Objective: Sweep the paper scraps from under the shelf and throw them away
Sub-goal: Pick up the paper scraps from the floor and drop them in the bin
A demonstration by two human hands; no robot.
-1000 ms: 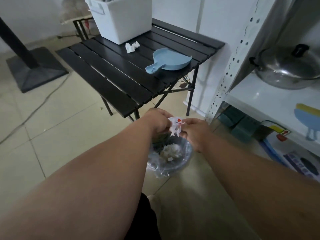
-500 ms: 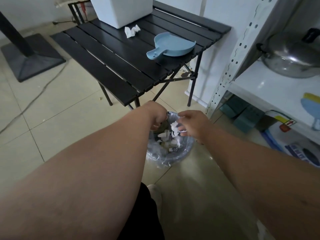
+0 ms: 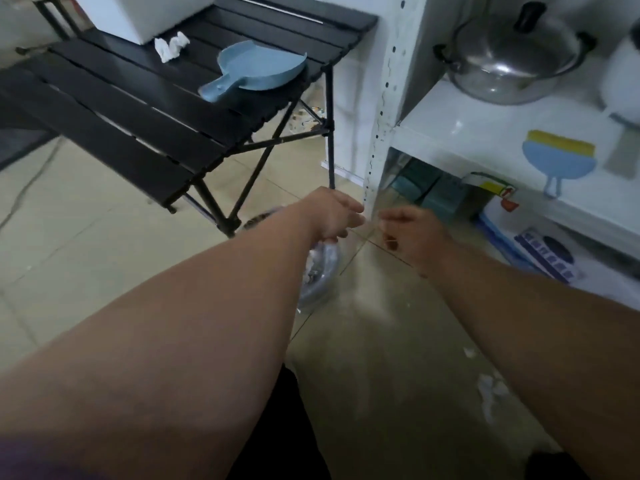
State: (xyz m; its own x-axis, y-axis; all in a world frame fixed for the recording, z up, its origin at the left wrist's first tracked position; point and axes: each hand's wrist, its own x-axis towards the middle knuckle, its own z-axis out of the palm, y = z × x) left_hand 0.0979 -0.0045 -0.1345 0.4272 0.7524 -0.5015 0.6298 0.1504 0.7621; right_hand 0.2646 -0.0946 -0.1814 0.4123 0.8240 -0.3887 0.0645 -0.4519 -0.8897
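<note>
The small bin with a clear plastic liner (image 3: 323,271) stands on the floor, mostly hidden under my left forearm, with white scraps inside it. My left hand (image 3: 334,214) hovers above the bin's far rim with loosely curled fingers that hold nothing. My right hand (image 3: 414,232) hangs to the right of the bin, near the shelf post (image 3: 381,109), also loosely curled with nothing visible in it. Several white paper scraps (image 3: 491,389) lie on the floor at the lower right, beside my right forearm. A blue dustpan (image 3: 258,69) rests on the black slatted table (image 3: 138,109).
A crumpled white paper (image 3: 171,46) and a white box (image 3: 138,15) sit on the table. The white shelf (image 3: 485,133) carries a steel pot (image 3: 512,60) and a blue brush with yellow bristles (image 3: 557,157). Boxes and bags (image 3: 540,251) fill the space under it.
The scrap that both hands held over the bin has gone in. Both hands have lifted clear and parted, the right one moving off to the right. More floor scraps have come into view.
</note>
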